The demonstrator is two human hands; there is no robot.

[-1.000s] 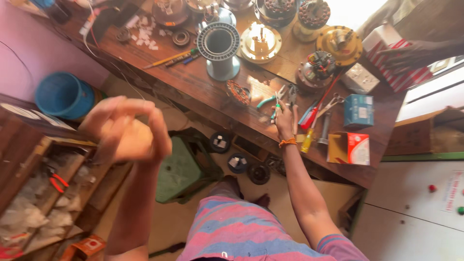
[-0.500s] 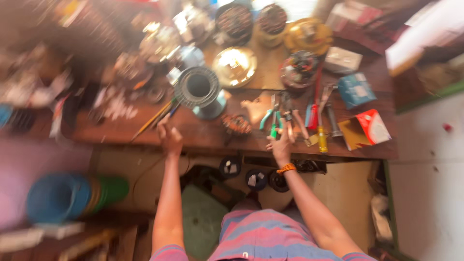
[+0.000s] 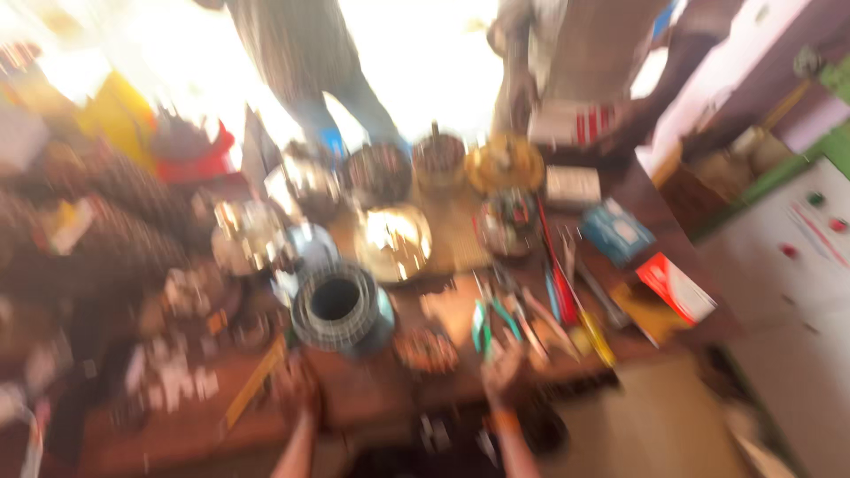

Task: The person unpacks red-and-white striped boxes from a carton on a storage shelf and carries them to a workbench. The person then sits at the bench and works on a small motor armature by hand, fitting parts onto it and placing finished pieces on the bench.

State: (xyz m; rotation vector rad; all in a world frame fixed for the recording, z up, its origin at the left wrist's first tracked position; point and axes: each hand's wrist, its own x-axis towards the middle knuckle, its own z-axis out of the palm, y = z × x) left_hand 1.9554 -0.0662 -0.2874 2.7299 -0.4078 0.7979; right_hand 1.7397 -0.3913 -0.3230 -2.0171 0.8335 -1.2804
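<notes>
My hands rest at the near edge of the brown wooden counter (image 3: 372, 398).
The round grey metal ring (image 3: 338, 305) sits just past my left hand (image 3: 297, 389); my right hand (image 3: 502, 376) touches the green-handled pliers (image 3: 489, 320). Too blurry to tell how open either is.

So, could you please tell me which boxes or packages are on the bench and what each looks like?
Blue box: right side of the wooden bench, flat, rectangular.
Red and white box: near the bench's right edge, flat, tilted.
Pale box: behind the blue one, small, rectangular.
White box with red stripes: far edge, blurred.
No screens seen.
</notes>
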